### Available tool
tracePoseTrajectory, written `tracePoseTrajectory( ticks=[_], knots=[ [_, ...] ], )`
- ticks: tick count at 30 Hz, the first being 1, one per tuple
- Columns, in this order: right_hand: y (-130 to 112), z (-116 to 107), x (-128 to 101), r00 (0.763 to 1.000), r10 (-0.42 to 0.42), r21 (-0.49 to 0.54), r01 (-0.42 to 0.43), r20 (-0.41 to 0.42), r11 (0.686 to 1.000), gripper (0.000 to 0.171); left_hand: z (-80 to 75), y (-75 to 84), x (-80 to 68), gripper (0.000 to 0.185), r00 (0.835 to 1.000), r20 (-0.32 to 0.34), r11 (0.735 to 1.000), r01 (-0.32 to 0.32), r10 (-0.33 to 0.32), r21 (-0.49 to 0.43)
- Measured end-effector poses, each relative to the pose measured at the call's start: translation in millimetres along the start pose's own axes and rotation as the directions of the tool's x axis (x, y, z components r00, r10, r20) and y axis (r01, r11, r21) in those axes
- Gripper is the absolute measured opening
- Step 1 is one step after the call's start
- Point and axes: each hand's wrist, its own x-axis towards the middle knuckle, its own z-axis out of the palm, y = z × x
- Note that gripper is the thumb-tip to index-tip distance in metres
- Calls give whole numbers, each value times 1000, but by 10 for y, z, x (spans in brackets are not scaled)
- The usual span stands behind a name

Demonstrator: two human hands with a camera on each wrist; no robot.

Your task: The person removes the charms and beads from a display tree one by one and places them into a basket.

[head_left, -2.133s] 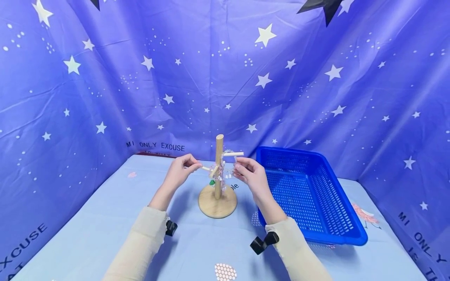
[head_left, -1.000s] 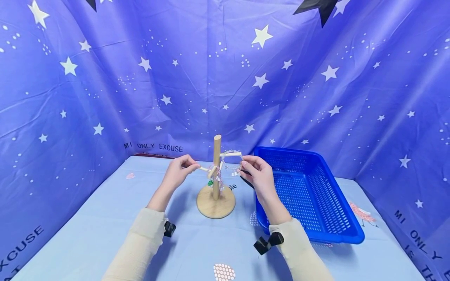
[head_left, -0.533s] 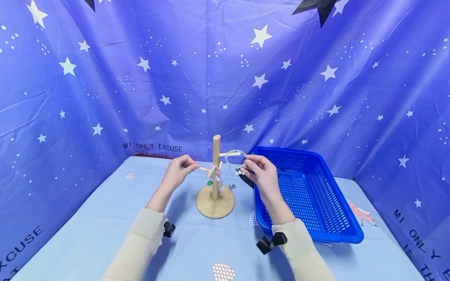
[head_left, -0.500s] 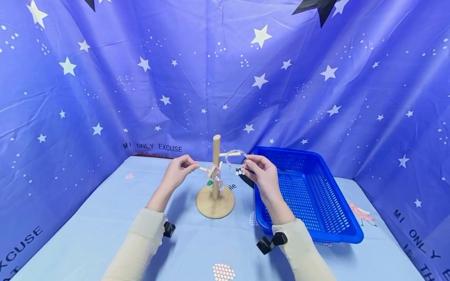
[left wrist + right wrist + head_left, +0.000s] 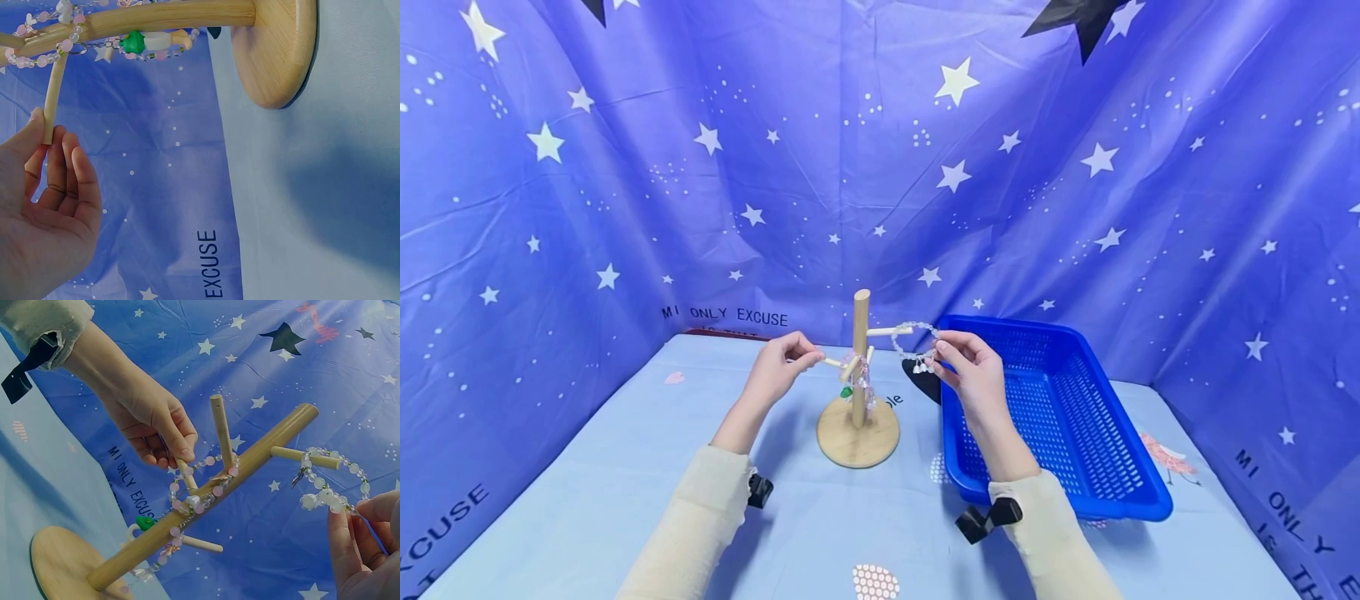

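Observation:
A wooden peg stand [image 5: 861, 333] stands upright on its round base. My left hand [image 5: 786, 367] pinches the tip of its left peg [image 5: 55, 94] between thumb and fingers. My right hand [image 5: 973, 375] pinches a bracelet of clear and whitish beads [image 5: 319, 483] with small dangling charms. That bracelet loops around the outer end of the upper right peg [image 5: 878, 332], whose tip shows inside the ring. Pink beaded strands [image 5: 174, 532] hang around the lower pegs, with a green charm [image 5: 132, 42] among them; how many strands there are, I cannot tell.
Close by on the right, partly behind my right hand, is a blue perforated plastic basket [image 5: 1052, 400]. A pale blue cloth [image 5: 625, 467] covers the table. Star-printed blue fabric [image 5: 820, 167] hangs behind and at both sides.
My right hand has moved right, drawing the clear bracelet outward along the upper peg from near the post to the tip. My left hand keeps its hold on the left peg.

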Motion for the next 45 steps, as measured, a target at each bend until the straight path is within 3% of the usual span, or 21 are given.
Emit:
tracePoseTrajectory(
  ticks=[18,45],
  knots=[
    [-107,-225,30,999,-11,-38,9,-43,999,12,2,-3,8,12,1000,1,1000,3,-3,-3],
    [-166,-561,251,996,-20,-136,7,-91,991,12,-1,0,-27,12,1000,-2,1000,-14,14,-11]
  ],
)
